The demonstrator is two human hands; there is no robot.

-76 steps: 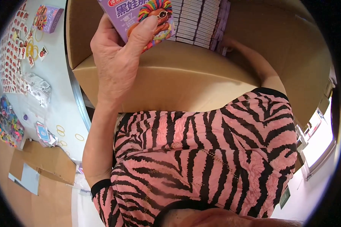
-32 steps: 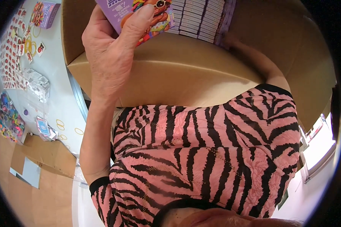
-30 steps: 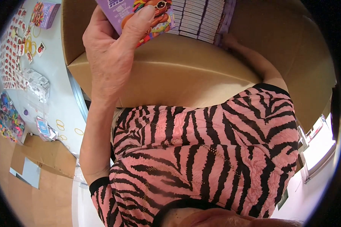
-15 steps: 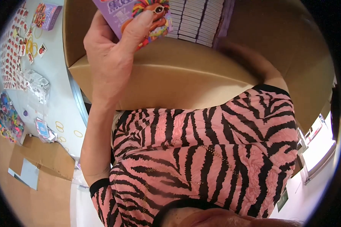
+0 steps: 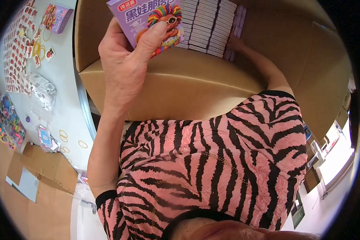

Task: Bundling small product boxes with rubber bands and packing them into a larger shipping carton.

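1. My left hand (image 5: 124, 68) grips the purple box (image 5: 150, 20) over the carton's near wall (image 5: 180, 86); it has dipped slightly since a moment ago.
2. My right hand (image 5: 233, 42) stays reaching deep among the packed rows (image 5: 208, 22); whether it is gripping anything I cannot tell.
3. Loose stickers (image 5: 18, 44) lie on the bench (image 5: 64, 92).

top (image 5: 212, 168) – pink, black zebra stripes | short sleeves – black-edged | arms bare

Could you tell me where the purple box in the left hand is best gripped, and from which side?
Grip the purple box across its flat faces near the lower edge, coming from below, as the left hand does: thumb on the front, fingers behind; it is thin and flat.
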